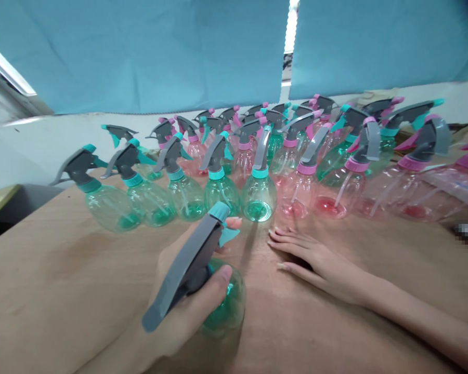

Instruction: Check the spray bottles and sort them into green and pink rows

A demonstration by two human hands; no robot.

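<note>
While the left hand [191, 314] is clamping around the upper part of a green spray bottle [195, 257], the right hand [327, 265] is just lying on the wooden table [296, 327], palm down, fingers stretching toward the left. So the two hands are sitting apart, and the spray bottle is staying over on the left hand's side, close to the camera. Its teal nozzle [219, 211] is pointing away from the wearer and its grey top is slanting back over the hand — honestly can't tell if the base is touching the wood.

Beyond both hands, loads more sprayers are filling the far part of the table. Up front, green bottles [259, 195] are running from the left to the middle, then pink bottles [296, 189] are taking over to the right. Behind those, both colours are mixing — too much overlapping for me to count. A blue curtain [159, 52] is hanging at the back, with pale wall [35, 140] showing below.
</note>
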